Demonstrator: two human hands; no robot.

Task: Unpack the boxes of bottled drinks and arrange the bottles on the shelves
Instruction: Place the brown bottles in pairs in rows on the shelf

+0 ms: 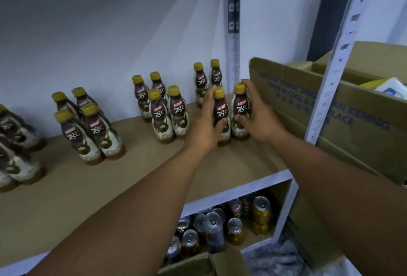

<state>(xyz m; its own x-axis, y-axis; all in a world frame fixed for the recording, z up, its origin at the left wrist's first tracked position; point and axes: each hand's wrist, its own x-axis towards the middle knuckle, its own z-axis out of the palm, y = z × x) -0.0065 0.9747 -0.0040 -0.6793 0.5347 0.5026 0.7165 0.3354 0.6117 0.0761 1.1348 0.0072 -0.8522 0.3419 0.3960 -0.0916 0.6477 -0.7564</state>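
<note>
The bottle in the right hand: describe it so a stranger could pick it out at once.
On the brown shelf board, look to the right end beside the cardboard box. The bottle is the yellow-capped Kopiko one nearest the box, gripped by the right hand; its twin just left is in the left hand.

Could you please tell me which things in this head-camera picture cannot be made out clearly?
Head view throughout.
1. Leftmost bottles: blurred, cut off by the frame edge; count unclear.
2. Cardboard box contents: mostly hidden by its wall and the shelf upright.
3. Cans below: labels too dim; others hidden by the shelf board.
4. Rear pair of bottles: partly hidden by the left hand and the held bottle.
</note>
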